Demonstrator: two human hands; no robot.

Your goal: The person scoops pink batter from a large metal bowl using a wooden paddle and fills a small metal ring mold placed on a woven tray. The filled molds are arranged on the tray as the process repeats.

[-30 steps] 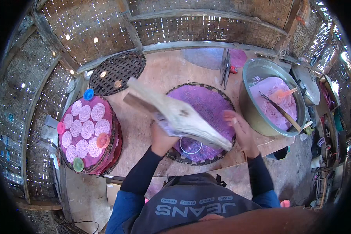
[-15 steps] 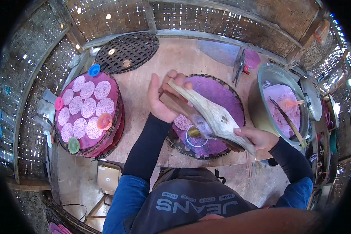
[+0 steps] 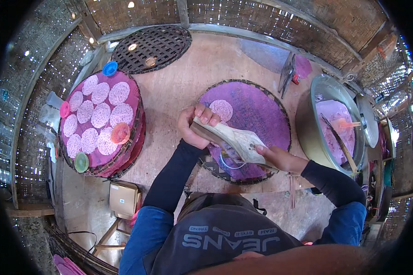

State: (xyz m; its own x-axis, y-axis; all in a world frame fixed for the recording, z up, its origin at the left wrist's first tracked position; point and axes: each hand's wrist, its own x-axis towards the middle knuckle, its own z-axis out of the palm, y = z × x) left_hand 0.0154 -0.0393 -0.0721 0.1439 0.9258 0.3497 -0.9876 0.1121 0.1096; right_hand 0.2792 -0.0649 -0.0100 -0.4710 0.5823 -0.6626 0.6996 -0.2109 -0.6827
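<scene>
Both hands grip one long pale flat board (image 3: 234,140), held slantwise over the near half of the purple tray (image 3: 266,114). Left hand (image 3: 195,126) is wrapped round the upper-left end, fingers curled over the top edge; right hand (image 3: 280,158) is clamped on the lower-right end, thumb on top. Hands well apart, one at each end.

Under the board, on the tray, sits a small clear ring (image 3: 229,160), partly hidden. One pale lacy disc (image 3: 221,109) lies on the tray just beside the left hand's fingers. Tray rests on the wooden desk (image 3: 183,78), approx centre.

Left of it, well apart: a stack of round trays (image 3: 133,137) w/ a magenta top, covered in pale discs in rows. Small lids on its rim: blue lid (image 3: 109,68) at top, green lid (image 3: 81,162) at bottom, pink lid (image 3: 65,109) at left; an orange lid (image 3: 120,133) lies on the top sheet.

Behind the stack, a dark woven tray (image 3: 153,46). Right of the purple tray, a big metal bowl (image 3: 307,123) w/ pale purple batter and a stick in it. Below the desk edge, a small cardboard box (image 3: 123,199).
</scene>
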